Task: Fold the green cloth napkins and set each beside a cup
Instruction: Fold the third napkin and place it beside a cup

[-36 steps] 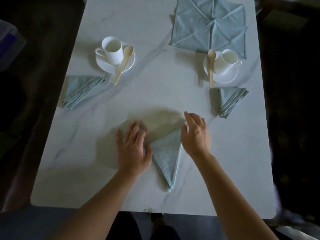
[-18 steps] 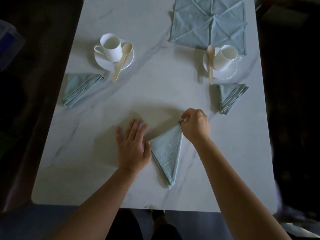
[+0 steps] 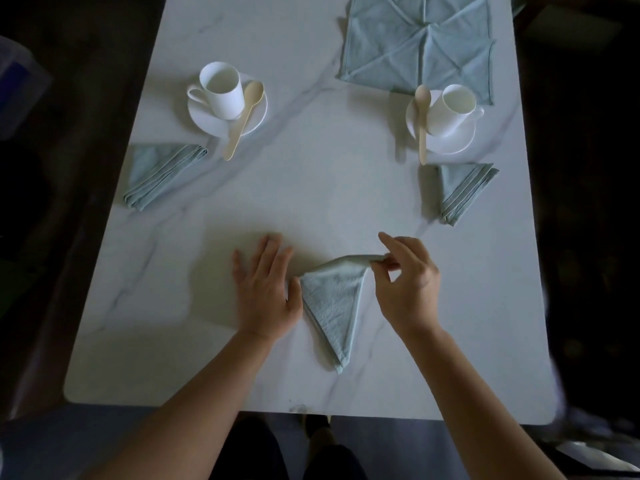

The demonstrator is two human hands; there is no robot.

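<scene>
**Third napkin mid-fold, two already placed**

Done so far:
- Folded pale green cloth napkin (image 3: 162, 173) lying near the left white cup (image 3: 221, 90), on the near-left side of its saucer.
- Second folded green napkin (image 3: 462, 190) just beside the right white cup (image 3: 450, 109), on the near side of its saucer.
- A pale wooden spoon (image 3: 244, 119) propped on each saucer.

In work:
- Third green napkin (image 3: 334, 299), a triangle on the white marble table (image 3: 311, 202) near the front edge, point toward the person.
- Probably one fold short of matching the other two.

Left to do:
- Stack of open green napkins (image 3: 415, 43) at the far right, behind the right cup.
- Only two cups in view, both served, so no telling where the third napkin belongs.

Hands:
- Left hand (image 3: 265, 292) flat on the table, fingers straight and spread, holding nothing, thumb side against the triangle's left corner.
- Right hand (image 3: 405, 285) pinching the triangle's far right corner between thumb and fingertips, forefinger extended.

Against the earlier frames:
- One second back: right hand open above that corner, cloth flat.
- Half a second back: fingers curled down onto it.
- Now: corner pinched and raised off the table, far edge sagging in a shallow arc.
- Left hand in much the same spot throughout. Cups, spoons, placed napkins and stack unmoved.
</scene>
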